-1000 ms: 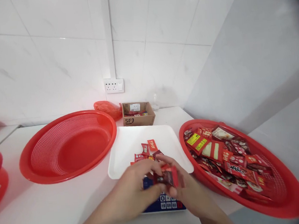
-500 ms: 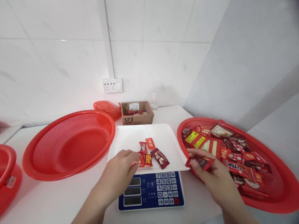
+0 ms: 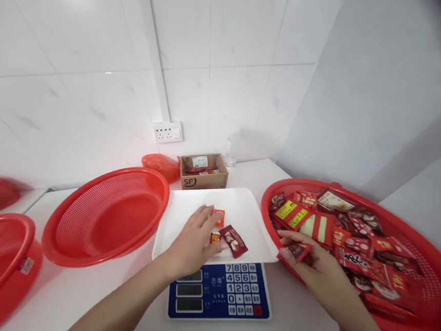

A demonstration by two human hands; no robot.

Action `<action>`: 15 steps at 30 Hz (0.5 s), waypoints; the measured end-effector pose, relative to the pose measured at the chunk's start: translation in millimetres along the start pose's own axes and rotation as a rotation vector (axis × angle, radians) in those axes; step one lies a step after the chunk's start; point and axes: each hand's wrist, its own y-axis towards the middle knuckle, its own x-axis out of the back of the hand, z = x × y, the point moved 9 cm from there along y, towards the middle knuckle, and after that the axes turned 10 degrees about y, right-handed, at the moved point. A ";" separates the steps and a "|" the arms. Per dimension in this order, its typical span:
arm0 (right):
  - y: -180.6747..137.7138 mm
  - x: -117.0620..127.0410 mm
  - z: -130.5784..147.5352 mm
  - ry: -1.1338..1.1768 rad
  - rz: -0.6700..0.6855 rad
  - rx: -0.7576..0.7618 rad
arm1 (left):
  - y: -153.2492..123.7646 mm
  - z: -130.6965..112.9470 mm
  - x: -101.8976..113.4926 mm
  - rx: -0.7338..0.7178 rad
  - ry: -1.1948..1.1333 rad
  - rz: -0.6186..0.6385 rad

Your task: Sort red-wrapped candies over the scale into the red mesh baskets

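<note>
My left hand (image 3: 196, 241) is over the white tray (image 3: 249, 204) of a blue-fronted weighing scale (image 3: 216, 294). Its thumb and fingers are apart, partly covering the small wrapped snacks beneath. A red packet (image 3: 219, 218), a red-and-yellow packet (image 3: 215, 238) and a larger dark maroon packet (image 3: 233, 240) show around the fingers. Beyond the tray's right edge, my right hand (image 3: 314, 265) pinches a small dark-red snack packet (image 3: 298, 252). It is beside the red oval basket (image 3: 439, 280), which is filled with mixed snack packets.
A second red basket (image 3: 64, 256) stands left of the scale, with another red basket (image 3: 25, 231) at the far left. Behind the tray are a cardboard box (image 3: 206, 182) with packets inside, a red plastic bag (image 3: 160, 163) and a clear bottle (image 3: 230, 154). A tiled wall closes off the back.
My left hand has moved right and farther over the tray, covering more of the packets, and its fingers have spread. My right hand still holds its packet in about the same place.
</note>
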 end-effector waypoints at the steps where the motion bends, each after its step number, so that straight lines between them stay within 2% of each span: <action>1: 0.1 0.4 -1.3 0.012 0.006 -0.009 | 3.5 -3.9 -6.6 -0.017 0.014 0.057; 4: 0.2 1.8 -3.3 0.027 0.009 -0.024 | 13.5 -9.3 -24.6 -0.053 0.091 0.203; 8: 0.0 3.4 -1.7 0.003 -0.003 -0.010 | 22.2 -11.1 -33.8 -0.148 0.164 0.259; 12: -1.5 2.8 1.7 0.021 0.006 0.023 | 23.9 -1.2 -25.9 -0.184 0.096 0.303; 15: -2.7 2.3 0.8 0.037 0.021 0.029 | 24.6 16.5 -11.3 -0.117 0.012 0.339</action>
